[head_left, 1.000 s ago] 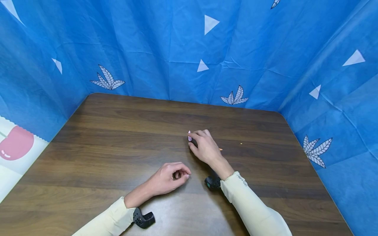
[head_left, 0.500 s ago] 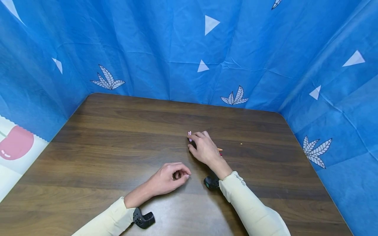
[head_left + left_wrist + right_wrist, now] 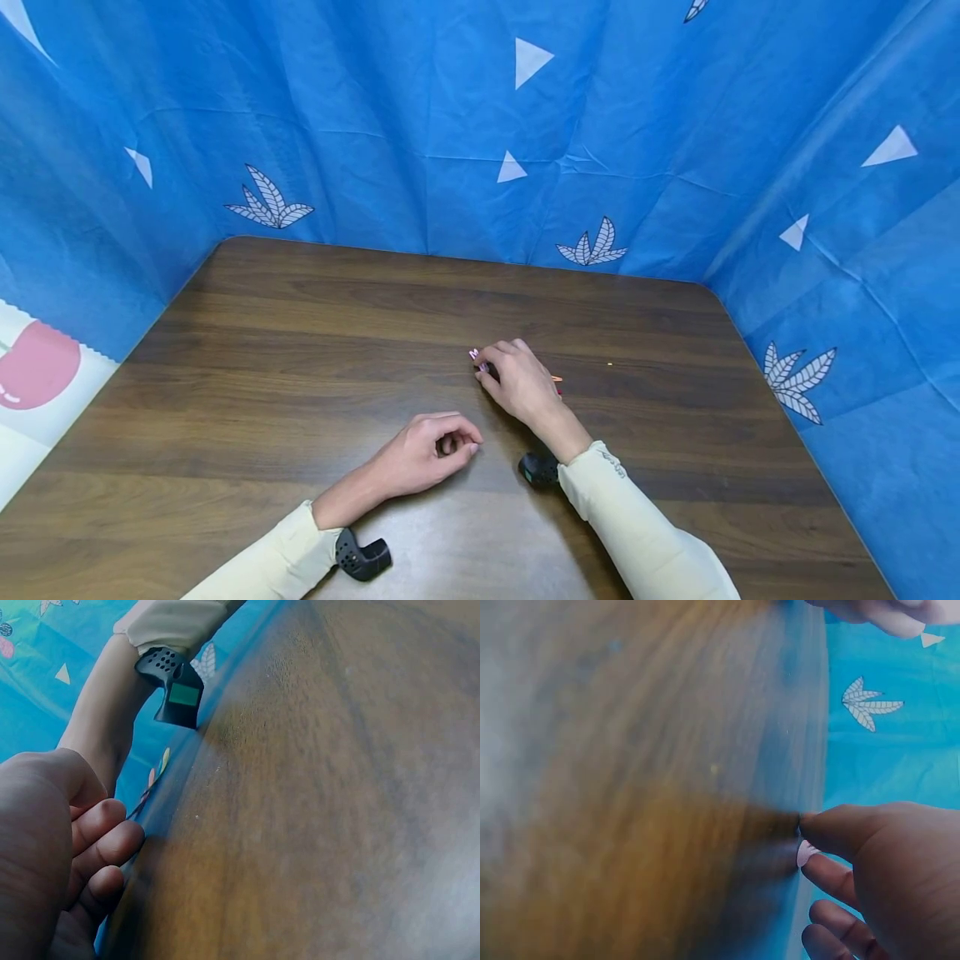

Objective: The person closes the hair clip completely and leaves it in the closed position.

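A dark wooden table (image 3: 300,350) is enclosed by blue patterned cloth (image 3: 420,125). Near its middle, a small pink object (image 3: 476,358) is pinched between the thumb and fingertips of the right hand (image 3: 519,382), low over the tabletop. The left hand (image 3: 420,454) is rested on the wood nearby, its fingers loosely curled with nothing held.

I see a dark wooden table (image 3: 315,367) enclosed by blue cloth (image 3: 420,125) printed with white triangles and leaf motifs. At 9 o'clock, a white panel with a pink shape (image 3: 33,367). A tiny orange speck (image 3: 609,364) lies at 3 o'clock.
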`<state>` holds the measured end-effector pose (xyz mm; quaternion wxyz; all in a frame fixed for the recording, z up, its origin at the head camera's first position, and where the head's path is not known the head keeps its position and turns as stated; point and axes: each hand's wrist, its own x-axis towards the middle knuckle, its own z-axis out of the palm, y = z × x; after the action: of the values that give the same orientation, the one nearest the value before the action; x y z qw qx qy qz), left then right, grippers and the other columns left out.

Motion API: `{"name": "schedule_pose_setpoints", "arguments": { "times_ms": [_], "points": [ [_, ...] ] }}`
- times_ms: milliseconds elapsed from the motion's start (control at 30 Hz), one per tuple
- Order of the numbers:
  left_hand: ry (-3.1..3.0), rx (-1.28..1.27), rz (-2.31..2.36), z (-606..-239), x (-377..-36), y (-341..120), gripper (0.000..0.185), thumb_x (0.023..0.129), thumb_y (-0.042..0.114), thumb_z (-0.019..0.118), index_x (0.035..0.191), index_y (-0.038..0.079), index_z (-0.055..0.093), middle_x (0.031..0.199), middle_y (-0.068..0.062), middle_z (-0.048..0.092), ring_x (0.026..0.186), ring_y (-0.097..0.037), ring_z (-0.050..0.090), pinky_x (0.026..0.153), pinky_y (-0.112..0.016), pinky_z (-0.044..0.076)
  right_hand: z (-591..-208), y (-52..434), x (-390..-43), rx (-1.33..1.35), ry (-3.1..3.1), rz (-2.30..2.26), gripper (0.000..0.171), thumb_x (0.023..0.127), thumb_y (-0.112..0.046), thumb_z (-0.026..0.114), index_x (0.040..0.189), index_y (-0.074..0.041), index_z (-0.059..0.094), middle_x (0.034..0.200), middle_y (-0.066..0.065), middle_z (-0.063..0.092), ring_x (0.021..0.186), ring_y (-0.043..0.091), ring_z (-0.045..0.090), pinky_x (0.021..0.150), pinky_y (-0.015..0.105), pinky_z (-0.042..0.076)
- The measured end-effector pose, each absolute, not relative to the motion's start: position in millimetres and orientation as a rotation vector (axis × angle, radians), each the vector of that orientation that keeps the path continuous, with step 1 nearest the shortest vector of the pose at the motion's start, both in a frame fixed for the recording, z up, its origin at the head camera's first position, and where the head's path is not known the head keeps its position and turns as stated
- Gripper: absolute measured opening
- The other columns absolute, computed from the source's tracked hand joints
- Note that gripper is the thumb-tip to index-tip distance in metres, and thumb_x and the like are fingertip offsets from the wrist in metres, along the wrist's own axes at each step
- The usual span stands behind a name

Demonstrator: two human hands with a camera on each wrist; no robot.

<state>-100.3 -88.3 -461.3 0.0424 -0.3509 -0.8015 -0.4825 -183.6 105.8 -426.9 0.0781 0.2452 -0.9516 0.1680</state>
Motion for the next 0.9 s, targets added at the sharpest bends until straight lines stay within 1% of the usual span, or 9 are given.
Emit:
{"name": "schedule_pose_setpoints", "arguments": {
  "times_ms": [133, 300, 500, 700, 900],
  "points": [
    [-2.453, -1.073, -1.473, -461, -101, -88, 0.009, 0.093, 0.006, 0.073, 0.098, 0.014, 0.074, 0.087, 0.009, 0.068, 0.076, 0.001, 0.058, 0.064, -0.020, 0.053, -427, 106, -181, 0.761, -2.831, 0.500, 0.009, 0.097, -0.020, 0.074, 0.106, -0.020, 0.076, 0.113, -0.003, 0.074, 0.102, 0.019, 0.062, 0.087, 0.034, 0.055],
    [-2.451, -1.074, -1.481, -461, -100, -88, 0.010, 0.093, 0.006, 0.073, 0.099, 0.014, 0.074, 0.087, 0.009, 0.068, 0.076, 0.001, 0.059, 0.064, -0.020, 0.053, -428, 107, -175, 0.789, -2.774, 0.513, 0.006, 0.094, -0.016, 0.076, 0.100, -0.018, 0.075, 0.104, -0.004, 0.076, 0.096, 0.019, 0.063, 0.084, 0.034, 0.055],
    [-2.460, -1.068, -1.476, -461, -100, -88, 0.010, 0.093, 0.006, 0.073, 0.098, 0.014, 0.074, 0.086, 0.010, 0.067, 0.076, 0.001, 0.058, 0.064, -0.020, 0.052, -429, 110, -165, 0.791, -2.727, 0.529, 0.009, 0.093, -0.018, 0.078, 0.101, -0.017, 0.074, 0.094, -0.007, 0.075, 0.092, 0.017, 0.064, 0.075, 0.034, 0.055],
    [-2.455, -1.067, -1.468, -461, -100, -87, 0.010, 0.092, 0.006, 0.073, 0.098, 0.014, 0.074, 0.086, 0.010, 0.067, 0.076, 0.001, 0.058, 0.064, -0.019, 0.052, -432, 115, -157, 0.829, -2.682, 0.513, 0.007, 0.091, -0.016, 0.079, 0.098, -0.019, 0.078, 0.094, -0.007, 0.076, 0.088, 0.015, 0.065, 0.072, 0.032, 0.054],
    [-2.459, -1.067, -1.466, -460, -99, -86, 0.009, 0.093, 0.006, 0.073, 0.098, 0.013, 0.074, 0.086, 0.010, 0.067, 0.075, 0.001, 0.057, 0.064, -0.020, 0.052, -432, 119, -151, 0.839, -2.680, 0.466, 0.008, 0.091, -0.015, 0.078, 0.098, -0.019, 0.078, 0.094, -0.007, 0.076, 0.086, 0.015, 0.066, 0.071, 0.032, 0.054]
  ]
}}
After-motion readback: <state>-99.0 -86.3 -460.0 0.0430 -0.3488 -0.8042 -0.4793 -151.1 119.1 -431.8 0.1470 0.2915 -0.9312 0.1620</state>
